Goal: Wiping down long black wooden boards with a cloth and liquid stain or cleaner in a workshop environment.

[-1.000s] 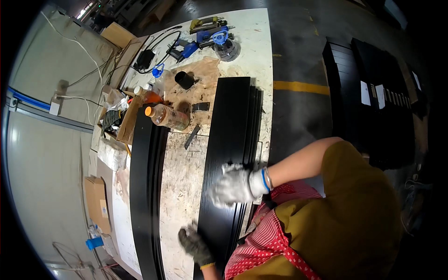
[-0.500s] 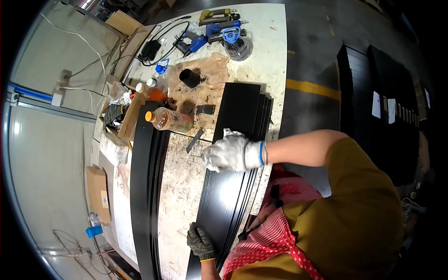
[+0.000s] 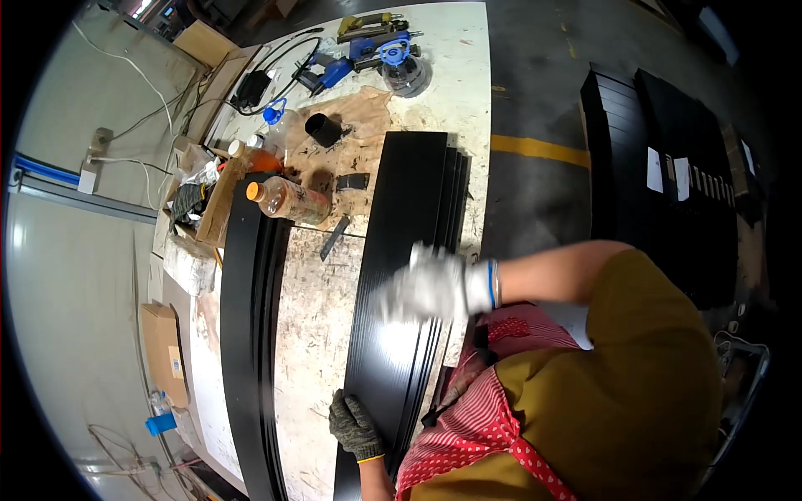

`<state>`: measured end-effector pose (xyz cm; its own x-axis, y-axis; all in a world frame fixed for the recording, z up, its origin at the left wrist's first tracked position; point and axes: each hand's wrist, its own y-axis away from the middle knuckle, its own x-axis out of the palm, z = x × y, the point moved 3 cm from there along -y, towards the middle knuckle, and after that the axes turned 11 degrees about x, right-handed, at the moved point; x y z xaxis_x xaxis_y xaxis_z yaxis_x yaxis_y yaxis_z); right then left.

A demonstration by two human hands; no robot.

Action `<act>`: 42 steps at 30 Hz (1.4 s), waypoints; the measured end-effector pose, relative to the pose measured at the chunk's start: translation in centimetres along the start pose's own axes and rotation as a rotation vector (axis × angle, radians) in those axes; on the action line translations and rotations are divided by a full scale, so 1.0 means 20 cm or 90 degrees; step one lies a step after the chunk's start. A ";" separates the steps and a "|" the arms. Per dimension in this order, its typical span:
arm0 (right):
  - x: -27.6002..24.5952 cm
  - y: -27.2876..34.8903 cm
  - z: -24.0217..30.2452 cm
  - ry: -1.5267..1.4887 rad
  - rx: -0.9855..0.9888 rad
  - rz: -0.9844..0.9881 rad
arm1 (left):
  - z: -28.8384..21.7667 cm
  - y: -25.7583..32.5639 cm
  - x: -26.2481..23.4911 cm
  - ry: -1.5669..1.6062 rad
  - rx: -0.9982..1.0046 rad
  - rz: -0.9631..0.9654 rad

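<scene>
- Right-hand boards [image 3: 405, 192], along the table's right edge: smooth black, fine lengthwise grain lines, satin sheen, white glare patch.
- Left-hand boards [image 3: 244, 250]: smooth black, duller shine.
- Table [image 3: 309, 334]: white top, matt, scuffed, dark-smeared.
- Brown sheet [image 3: 368, 108], toward the far edge: looks like paper; creased, matt, stained.
- Jug [image 3: 407, 79], near the far right corner: clear glossy plastic, blue plastic handle.
- Orange-capped bottle [image 3: 292, 200]: clear plastic, shiny.
- Right glove [image 3: 430, 284]: white cloth, matt; motion-blurred.
- Left glove [image 3: 355, 426]: dark flecked knit, rough.
- Carton [image 3: 163, 351], by the left edge: matt brown cardboard.
- Apron [image 3: 459, 426]: red printed cloth, creased.
</scene>
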<state>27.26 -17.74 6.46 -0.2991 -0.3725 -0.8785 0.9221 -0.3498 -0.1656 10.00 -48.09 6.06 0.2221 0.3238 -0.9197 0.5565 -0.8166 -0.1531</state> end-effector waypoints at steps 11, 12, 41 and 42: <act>0.22 0.07 0.25 -0.144 0.334 0.072 | -0.06 -0.01 -0.02 -0.041 0.087 -0.046; 0.42 0.09 0.33 0.006 0.330 0.110 | -0.06 -0.02 -0.02 -0.052 0.089 -0.041; -0.32 -0.66 -0.23 -0.128 0.252 0.019 | 0.04 -0.29 -0.17 0.243 0.035 -0.497; -0.32 -0.71 -0.39 -0.076 0.270 0.014 | 0.06 -0.36 -0.15 0.159 0.117 -0.501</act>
<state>18.04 -3.65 10.85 -0.3299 -0.4722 -0.8174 0.7534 -0.6535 0.0734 4.35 -43.72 9.46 0.0066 0.9090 -0.4167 0.4883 -0.3666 -0.7919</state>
